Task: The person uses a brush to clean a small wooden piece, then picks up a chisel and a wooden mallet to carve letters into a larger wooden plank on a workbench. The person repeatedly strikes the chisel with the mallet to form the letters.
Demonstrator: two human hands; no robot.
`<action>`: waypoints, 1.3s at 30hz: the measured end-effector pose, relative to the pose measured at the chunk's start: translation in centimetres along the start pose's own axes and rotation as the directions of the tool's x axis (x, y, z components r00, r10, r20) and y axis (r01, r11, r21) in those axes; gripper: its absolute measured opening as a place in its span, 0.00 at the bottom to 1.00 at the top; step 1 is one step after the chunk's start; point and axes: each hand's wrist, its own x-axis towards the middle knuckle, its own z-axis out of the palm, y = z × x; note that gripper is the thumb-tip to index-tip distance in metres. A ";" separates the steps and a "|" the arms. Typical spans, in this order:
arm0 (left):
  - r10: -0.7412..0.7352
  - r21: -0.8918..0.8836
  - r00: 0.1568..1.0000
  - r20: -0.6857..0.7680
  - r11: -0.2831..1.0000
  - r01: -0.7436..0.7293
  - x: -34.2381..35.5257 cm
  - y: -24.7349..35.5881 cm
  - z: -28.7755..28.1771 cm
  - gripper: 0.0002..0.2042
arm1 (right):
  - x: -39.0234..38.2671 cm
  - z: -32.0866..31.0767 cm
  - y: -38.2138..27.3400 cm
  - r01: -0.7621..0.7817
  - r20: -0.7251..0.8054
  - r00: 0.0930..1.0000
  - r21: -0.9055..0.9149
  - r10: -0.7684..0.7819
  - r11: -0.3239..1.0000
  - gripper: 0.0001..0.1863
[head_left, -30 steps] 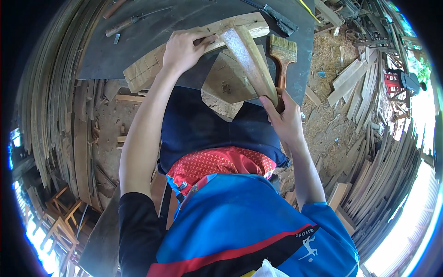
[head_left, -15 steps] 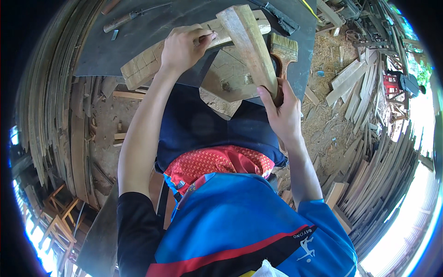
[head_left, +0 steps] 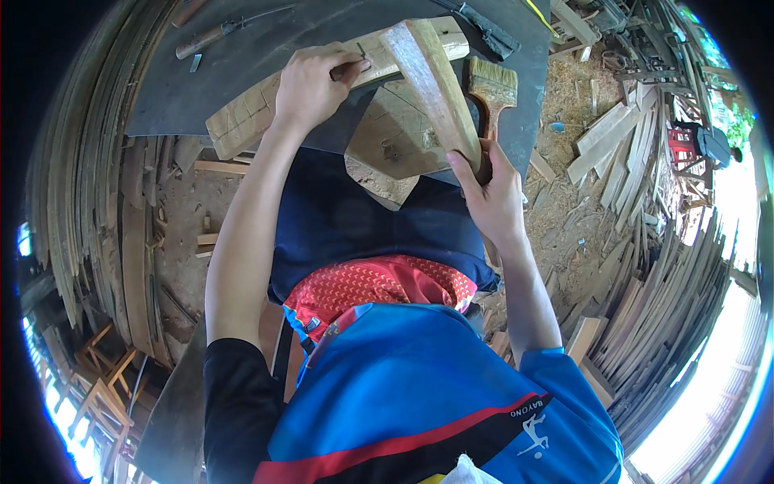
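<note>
A long pale wooden piece (head_left: 246,114), marked with dark lines, lies slantwise on the dark tabletop. Over its middle is my left hand (head_left: 313,90), fingers closed in a pinch; a small dark thing shows at the fingertips, too small to name. My right hand (head_left: 493,194) is wrapped round the narrow lower end of a thick, tapered wooden club (head_left: 431,77). The club's broad end reaches up over the long piece; I cannot tell whether they touch. Between my hands, a flat angular board (head_left: 391,133) with a knot sits at the near table edge.
A wide brush (head_left: 492,85) lies right of the club. Beyond are a dark tool (head_left: 490,32) and a wooden-handled tool (head_left: 201,40) on the tabletop (head_left: 173,93). Stacked planks (head_left: 76,153) line the left; more planks (head_left: 645,298) and scraps cover the ground at right.
The broad end of the club has come down slightly toward the long wooden piece. My left hand keeps its pinch in nearly the same place.
</note>
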 end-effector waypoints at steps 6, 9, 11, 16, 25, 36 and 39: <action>0.075 0.047 0.997 -0.016 0.996 -0.074 -0.2 0.0 -0.2 0.09 | 0.3 0.0 -0.2 0.114 -0.018 0.993 -0.068 -0.115 0.991 0.25; 0.104 0.054 0.994 -0.042 0.993 -0.102 -0.5 -0.1 -0.1 0.08 | 0.3 0.0 -0.6 0.173 -0.039 0.984 -0.047 -0.174 0.984 0.25; 0.123 0.047 0.991 -0.055 0.992 -0.120 -0.6 -0.2 0.0 0.08 | 0.3 -0.1 -1.0 0.168 -0.026 0.985 -0.065 -0.170 0.984 0.25; 0.070 0.052 0.997 -0.022 0.996 -0.068 -0.6 0.3 -0.1 0.08 | 0.4 -0.2 -1.4 0.167 -0.019 0.986 -0.068 -0.169 0.984 0.24; 0.138 0.073 0.988 -0.063 0.988 -0.133 -0.6 0.3 0.0 0.05 | -0.7 0.1 -1.7 0.280 -0.075 0.954 -0.136 -0.292 0.950 0.25; 0.064 0.109 0.997 -0.034 0.992 -0.060 -0.8 0.2 0.0 0.09 | -0.1 0.0 -1.4 0.128 -0.007 0.992 -0.093 -0.129 0.987 0.24; 0.066 0.138 0.998 -0.019 0.988 -0.062 -0.8 0.1 0.1 0.09 | 0.1 -0.3 -1.3 0.125 -0.001 0.992 -0.102 -0.126 0.987 0.24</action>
